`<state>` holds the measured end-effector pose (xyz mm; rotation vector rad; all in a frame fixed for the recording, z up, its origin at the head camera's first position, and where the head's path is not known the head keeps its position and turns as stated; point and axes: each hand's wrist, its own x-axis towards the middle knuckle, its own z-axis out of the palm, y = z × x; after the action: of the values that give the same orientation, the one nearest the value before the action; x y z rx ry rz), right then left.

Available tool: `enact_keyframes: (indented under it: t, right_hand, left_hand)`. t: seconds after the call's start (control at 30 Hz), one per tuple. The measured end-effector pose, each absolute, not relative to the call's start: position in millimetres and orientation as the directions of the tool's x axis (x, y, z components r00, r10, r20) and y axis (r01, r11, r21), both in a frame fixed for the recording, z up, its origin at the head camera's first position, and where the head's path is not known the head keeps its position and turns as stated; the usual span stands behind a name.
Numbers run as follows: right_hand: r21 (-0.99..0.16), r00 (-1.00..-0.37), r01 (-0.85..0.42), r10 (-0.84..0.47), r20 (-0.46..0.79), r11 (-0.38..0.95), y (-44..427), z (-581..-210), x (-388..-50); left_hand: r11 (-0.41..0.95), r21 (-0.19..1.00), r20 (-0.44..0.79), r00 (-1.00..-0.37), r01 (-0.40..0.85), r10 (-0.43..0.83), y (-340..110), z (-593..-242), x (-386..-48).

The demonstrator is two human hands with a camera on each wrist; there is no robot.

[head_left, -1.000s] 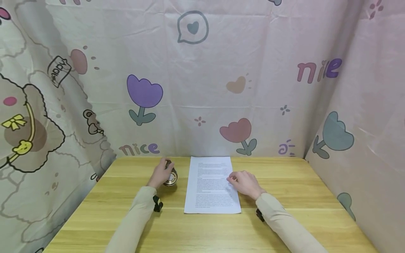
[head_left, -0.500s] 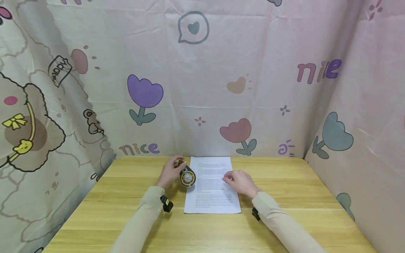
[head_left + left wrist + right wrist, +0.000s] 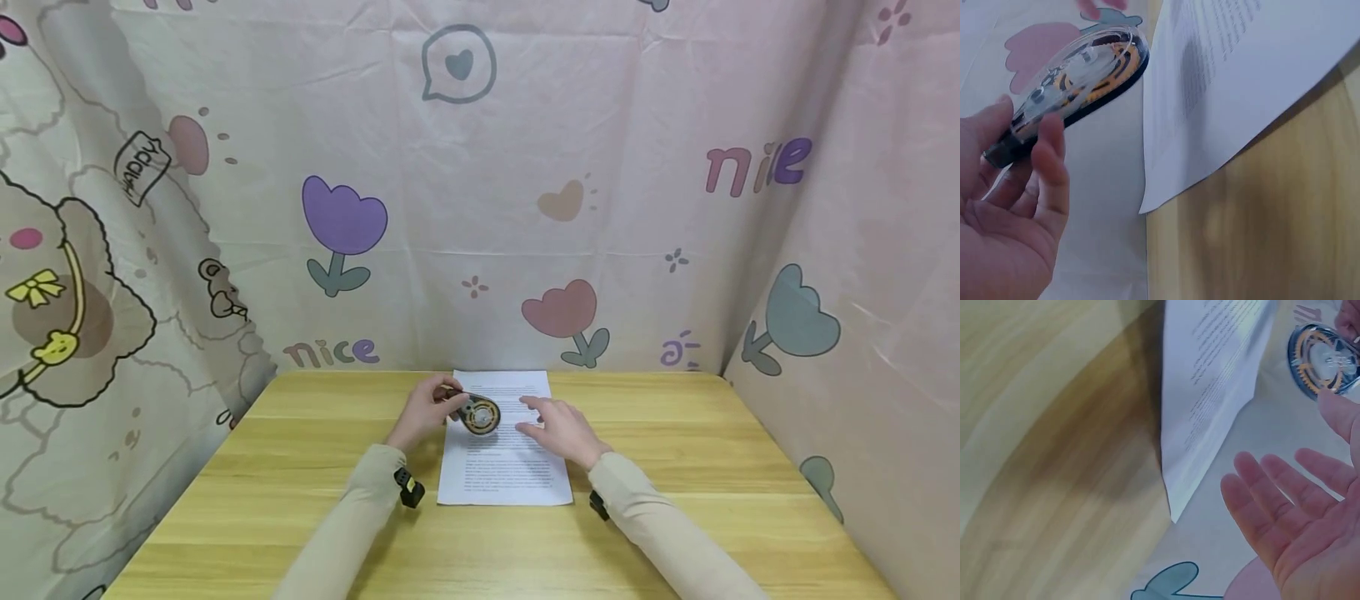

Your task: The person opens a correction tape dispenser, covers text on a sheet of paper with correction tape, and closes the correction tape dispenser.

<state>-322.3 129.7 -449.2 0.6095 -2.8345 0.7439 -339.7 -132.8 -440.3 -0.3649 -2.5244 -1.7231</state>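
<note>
Nearby, two beige sleeves (image 3: 337, 525) are cut off by the head view's lower edge, as is one wooden bench (image 3: 480, 550). Two black wrist devices (image 3: 409, 487) show, one partly hidden by the right sleeve. Beyond lies one printed sheet (image 3: 517, 483), its text too small to read. Of two hands, the left hand (image 3: 423, 415), at the sheet's left edge, pinches one correction tape (image 3: 481, 414) by its narrow end, fingers covering part of that end; its round, clear end is above the sheet, apart from it. The right hand (image 3: 566, 429), fingers extended and parted, is over the sheet's right edge. Behind the sheet hangs patterned cloth (image 3: 465, 167), its top out of view.
</note>
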Motion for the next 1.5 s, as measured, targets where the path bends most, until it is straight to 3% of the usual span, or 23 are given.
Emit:
enact_keyframes:
  t: [0.23, 0.77, 1.07, 1.5]
  right_hand:
    - [-0.599, -0.902, -0.431, -0.332, 0.276, 0.675, 127, -448, -325]
    - [-0.679, -0.871, -0.486, -0.365, 0.328, 0.55, 118, -445, -328]
    - [-0.853, -0.873, -0.363, -0.457, 0.17, 0.375, 118, -445, -326]
    - [-0.79, -0.784, -0.468, -0.599, 0.165, 0.395, 128, -436, -326]
  left_hand:
    - [0.262, 0.932, 0.192, -0.954, 0.25, 0.229, -126, -444, -337]
    - [0.154, 0.941, 0.231, -0.905, 0.301, 0.356, -111, -446, -334]
    - [0.123, 0.955, 0.209, -0.908, 0.269, 0.363, -110, -442, -332]
    - [0.096, 0.968, 0.161, -0.865, 0.233, 0.474, -116, -443, -328]
